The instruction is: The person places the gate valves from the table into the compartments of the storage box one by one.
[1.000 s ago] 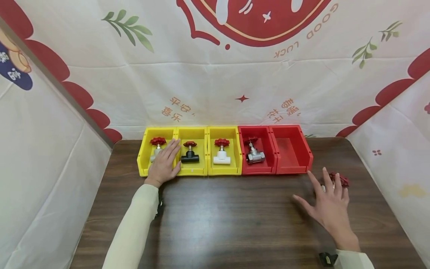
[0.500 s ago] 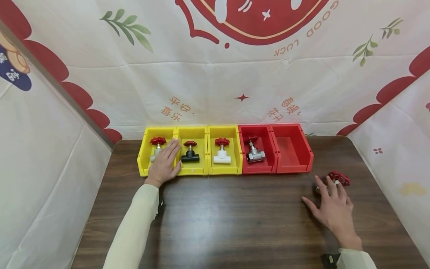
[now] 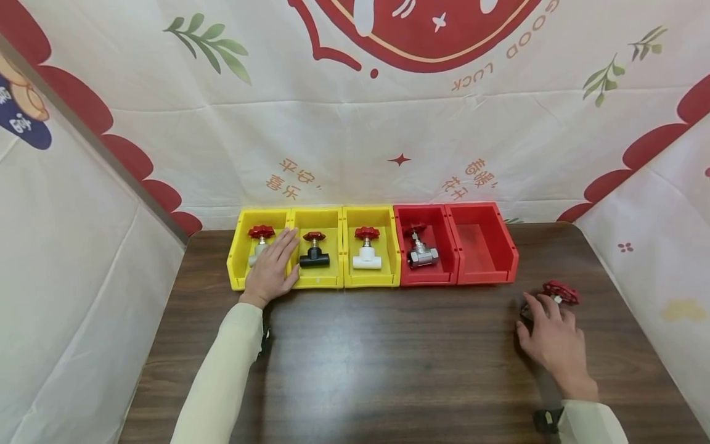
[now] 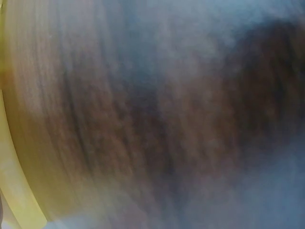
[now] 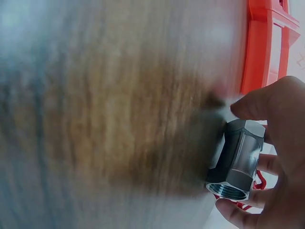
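Note:
My left hand (image 3: 270, 271) lies with fairly straight fingers across the wall between the two leftmost yellow bins (image 3: 316, 283), partly covering a pale valve (image 3: 261, 232) with a red handwheel. At the table's right side, my right hand (image 3: 557, 345) has its fingers curled round a metal valve (image 5: 238, 157) lying on the table. The thumb is by one threaded end and fingertips by the other; exact contact is hard to tell. Its red handwheel (image 3: 561, 292) shows beyond the fingers. The left wrist view shows blurred table and a yellow bin edge (image 4: 19, 191).
Other yellow bins hold a black valve (image 3: 314, 258) and a white valve (image 3: 367, 258). A metal valve (image 3: 423, 254) lies in the left red bin (image 3: 427, 280); the right red bin (image 3: 485, 276) shows only its floor. Behind the brown table (image 3: 388, 370) hangs a printed cloth (image 3: 344, 148).
My right hand has shifted slightly right, and its spread fingers and thumb have curled in round the metal valve. My left hand has stayed put on the bins.

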The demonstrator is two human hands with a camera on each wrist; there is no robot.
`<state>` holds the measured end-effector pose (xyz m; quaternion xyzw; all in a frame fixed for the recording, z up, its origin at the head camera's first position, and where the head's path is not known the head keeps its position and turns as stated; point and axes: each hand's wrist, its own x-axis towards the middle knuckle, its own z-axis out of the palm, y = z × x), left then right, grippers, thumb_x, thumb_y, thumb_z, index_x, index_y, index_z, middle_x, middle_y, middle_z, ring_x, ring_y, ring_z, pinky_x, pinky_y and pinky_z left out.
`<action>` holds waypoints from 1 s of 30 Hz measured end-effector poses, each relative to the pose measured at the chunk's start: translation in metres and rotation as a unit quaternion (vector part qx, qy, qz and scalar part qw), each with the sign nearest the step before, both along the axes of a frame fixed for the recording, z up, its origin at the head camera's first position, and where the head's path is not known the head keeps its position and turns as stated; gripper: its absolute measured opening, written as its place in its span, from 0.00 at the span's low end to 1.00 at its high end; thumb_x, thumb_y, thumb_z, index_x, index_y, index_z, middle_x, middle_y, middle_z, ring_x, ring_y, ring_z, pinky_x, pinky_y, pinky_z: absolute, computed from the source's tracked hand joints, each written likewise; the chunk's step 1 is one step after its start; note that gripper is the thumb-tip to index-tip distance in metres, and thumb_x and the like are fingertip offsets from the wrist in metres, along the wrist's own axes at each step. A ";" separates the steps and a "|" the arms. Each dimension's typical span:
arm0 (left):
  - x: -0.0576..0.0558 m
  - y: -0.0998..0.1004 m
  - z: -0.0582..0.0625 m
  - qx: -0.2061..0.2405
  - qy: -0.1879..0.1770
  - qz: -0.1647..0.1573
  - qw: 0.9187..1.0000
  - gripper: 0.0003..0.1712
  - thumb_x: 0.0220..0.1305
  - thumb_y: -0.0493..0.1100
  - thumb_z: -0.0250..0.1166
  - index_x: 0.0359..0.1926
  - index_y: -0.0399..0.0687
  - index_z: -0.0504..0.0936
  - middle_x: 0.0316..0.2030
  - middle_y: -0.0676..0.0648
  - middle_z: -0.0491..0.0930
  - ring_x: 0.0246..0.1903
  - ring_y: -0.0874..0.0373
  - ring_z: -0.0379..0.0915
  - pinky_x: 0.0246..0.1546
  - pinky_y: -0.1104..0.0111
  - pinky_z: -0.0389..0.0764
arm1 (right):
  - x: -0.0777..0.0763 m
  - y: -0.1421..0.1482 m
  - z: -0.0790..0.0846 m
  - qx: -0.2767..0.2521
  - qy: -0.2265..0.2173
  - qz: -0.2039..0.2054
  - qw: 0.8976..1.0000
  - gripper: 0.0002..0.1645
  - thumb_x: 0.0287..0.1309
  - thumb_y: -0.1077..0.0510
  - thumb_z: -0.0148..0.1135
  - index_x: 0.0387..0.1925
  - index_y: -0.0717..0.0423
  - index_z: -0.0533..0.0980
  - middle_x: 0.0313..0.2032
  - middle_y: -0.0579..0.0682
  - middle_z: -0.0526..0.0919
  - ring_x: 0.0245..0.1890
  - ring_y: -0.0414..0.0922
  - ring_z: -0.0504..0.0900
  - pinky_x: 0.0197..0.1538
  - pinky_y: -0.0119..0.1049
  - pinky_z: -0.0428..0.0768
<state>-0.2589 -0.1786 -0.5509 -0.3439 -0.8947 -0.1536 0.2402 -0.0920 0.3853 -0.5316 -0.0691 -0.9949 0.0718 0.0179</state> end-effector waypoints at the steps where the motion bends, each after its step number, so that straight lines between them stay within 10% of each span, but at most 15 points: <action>1: 0.000 0.000 0.000 0.000 0.000 0.000 1.000 0.35 0.59 0.49 0.54 0.65 0.37 0.66 0.71 0.43 0.56 0.70 0.48 0.49 0.59 0.51 0.66 | 0.000 0.000 0.001 -0.003 -0.004 0.000 1.000 0.41 0.53 0.54 0.61 0.66 0.60 0.59 0.61 0.69 0.57 0.51 0.77 0.58 0.40 0.74 0.64; 30: 0.001 0.000 0.000 -0.004 -0.002 0.011 1.000 0.35 0.58 0.50 0.55 0.65 0.37 0.67 0.71 0.44 0.55 0.70 0.49 0.48 0.61 0.52 0.64 | -0.017 0.022 0.012 -0.023 -0.055 0.048 0.997 0.35 0.46 0.58 0.65 0.56 0.68 0.65 0.52 0.71 0.63 0.48 0.74 0.60 0.37 0.72 0.67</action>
